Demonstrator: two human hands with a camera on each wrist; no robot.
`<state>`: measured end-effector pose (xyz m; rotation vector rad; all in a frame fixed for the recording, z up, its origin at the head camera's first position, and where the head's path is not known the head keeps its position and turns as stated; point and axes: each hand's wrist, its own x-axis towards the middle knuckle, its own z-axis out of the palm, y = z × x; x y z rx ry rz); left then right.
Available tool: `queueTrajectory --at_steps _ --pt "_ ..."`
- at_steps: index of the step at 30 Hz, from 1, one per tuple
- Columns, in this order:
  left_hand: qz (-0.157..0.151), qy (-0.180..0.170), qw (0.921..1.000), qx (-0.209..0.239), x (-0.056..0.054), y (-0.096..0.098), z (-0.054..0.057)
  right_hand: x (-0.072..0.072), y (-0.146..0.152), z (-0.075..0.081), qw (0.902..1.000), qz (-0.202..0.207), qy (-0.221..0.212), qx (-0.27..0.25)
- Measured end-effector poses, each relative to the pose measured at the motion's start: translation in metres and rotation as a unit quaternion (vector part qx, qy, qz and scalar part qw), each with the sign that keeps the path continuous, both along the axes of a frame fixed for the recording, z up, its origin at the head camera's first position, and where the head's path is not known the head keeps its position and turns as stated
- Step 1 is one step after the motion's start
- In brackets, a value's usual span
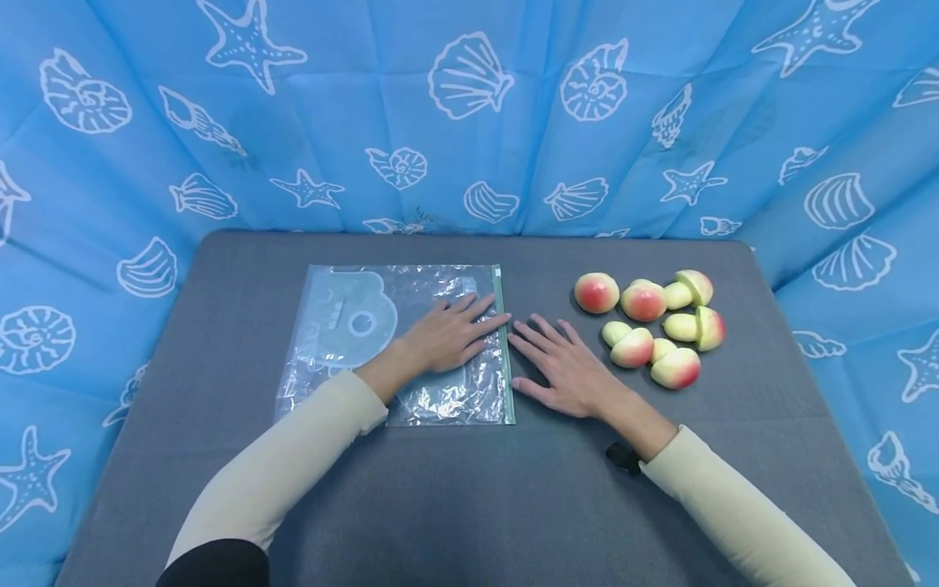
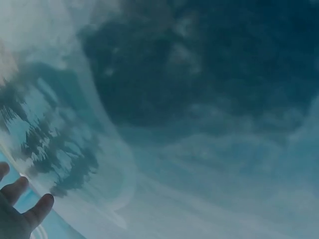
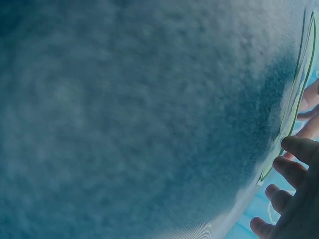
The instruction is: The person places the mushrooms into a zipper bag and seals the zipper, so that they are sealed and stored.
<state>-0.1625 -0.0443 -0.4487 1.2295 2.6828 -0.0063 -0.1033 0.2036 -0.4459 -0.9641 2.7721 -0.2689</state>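
Note:
A clear plastic zip bag [image 1: 433,403] with a pale printed shape lies flat on the grey table, its green zip edge [image 1: 506,367] facing right. My left hand [image 1: 447,334] rests spread on the bag, fingertips reaching the zip edge. Just right of that edge, my right hand [image 1: 561,367] lies with fingers spread, fingertips close to or touching the strip. In the right wrist view the fingers [image 3: 291,172] are beside the green edge. The left wrist view is blurred; a few fingers [image 2: 40,209] show over the clear plastic.
Several mushroom-shaped pieces, yellow-green with red-tinted caps, lie right of my right hand; one is a round-looking piece [image 1: 597,293], another a mushroom piece [image 1: 675,368]. A blue curtain [image 1: 411,106] with white shell prints surrounds the back and sides of the grey table [image 1: 455,497].

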Motion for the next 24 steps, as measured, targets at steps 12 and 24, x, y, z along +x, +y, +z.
queueTrajectory --at_steps 12,24 --pt "0.006 0.004 0.9999 -0.014 -0.0013 0.0033 -0.0036 0.0012 -0.0006 -0.0033 0.9999 0.013 -0.004 -0.003" --pt "0.005 0.000 0.9999 -0.012 -0.0023 0.0040 -0.0030 0.0032 -0.0006 -0.0038 0.9990 0.040 0.017 -0.008"
